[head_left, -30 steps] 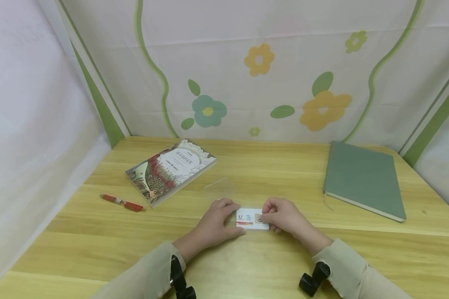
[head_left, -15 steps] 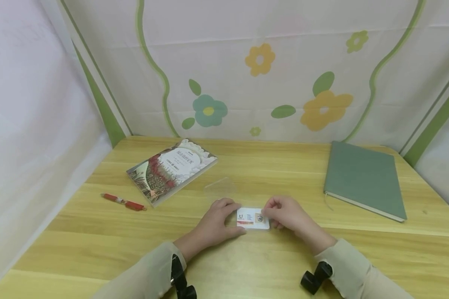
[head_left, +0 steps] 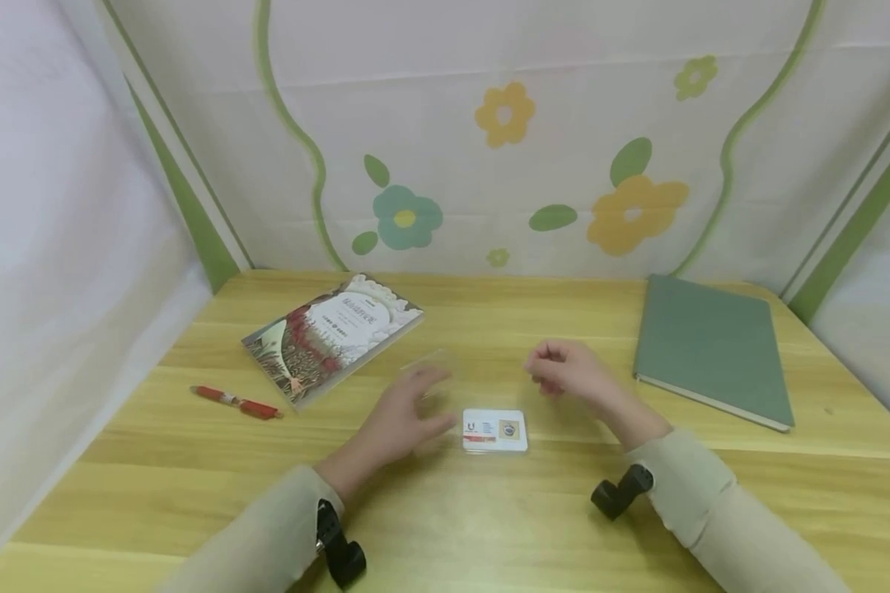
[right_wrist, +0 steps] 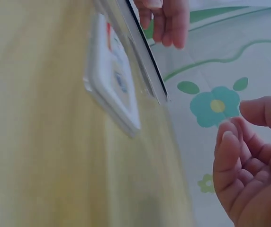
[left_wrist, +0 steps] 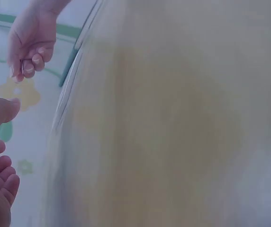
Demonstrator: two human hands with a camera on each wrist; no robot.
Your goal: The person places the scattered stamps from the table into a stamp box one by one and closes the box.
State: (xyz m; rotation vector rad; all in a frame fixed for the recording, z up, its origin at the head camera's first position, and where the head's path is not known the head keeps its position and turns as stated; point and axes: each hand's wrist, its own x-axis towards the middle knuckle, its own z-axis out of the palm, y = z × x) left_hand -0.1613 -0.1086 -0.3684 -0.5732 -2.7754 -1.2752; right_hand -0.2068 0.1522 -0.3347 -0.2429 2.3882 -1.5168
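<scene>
A white printed card (head_left: pixel 494 430) lies flat on the table, with a logo, a red band and a small picture on it. In the right wrist view the card (right_wrist: pixel 114 73) shows a thick, layered edge. To its left my left hand (head_left: pixel 395 416) hovers with thumb and fingers spread, holding nothing. A thin clear plastic piece (head_left: pixel 437 360) lies just beyond that hand, partly hidden by it. Beyond the card and to its right, my right hand (head_left: pixel 574 375) is raised, its fingers loosely curled. The thumb stands apart from the fingertips in the right wrist view, and nothing shows between them.
A paperback book (head_left: pixel 334 333) with an illustrated cover lies at the back left. Beside it is a red pen (head_left: pixel 237 402). A green hardcover notebook (head_left: pixel 712 350) rests at the back right. A flower-printed cloth (head_left: pixel 504 189) hangs behind the wooden table (head_left: pixel 482 527).
Both hands have let go of the card. The left hand has drawn back leftward and away, and the right hand has lifted away toward the back. The card stays on the table.
</scene>
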